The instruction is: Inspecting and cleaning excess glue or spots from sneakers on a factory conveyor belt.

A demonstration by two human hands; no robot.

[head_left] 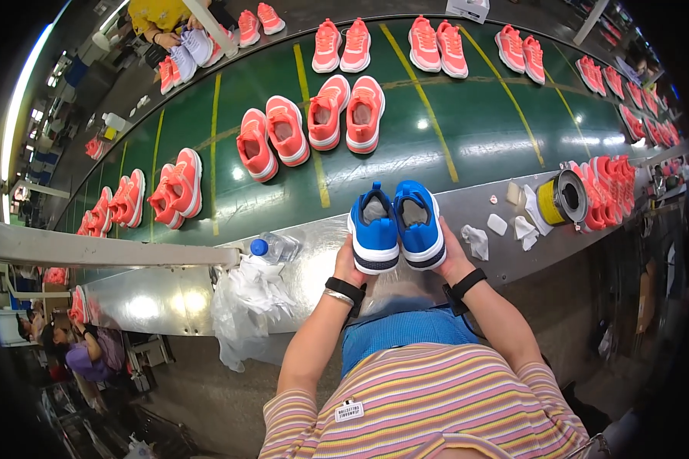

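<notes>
Two blue sneakers (396, 226) stand side by side at the metal counter (168, 294) edge, long axes running away from the person, toes toward the green conveyor belt (467, 130). Left hand (347, 264) and right hand (453, 256) cup their heels, fingers hidden behind.

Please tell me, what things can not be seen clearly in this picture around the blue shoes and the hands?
Head view only:
- Left hand and right hand: fingers hidden behind the blue shoes.
- Shoe soles: turned away from the camera.
- Plastic bottle: contents unclear, glare.
- Pink shoes at right: count unclear, bunched and bent by the fisheye.
</notes>
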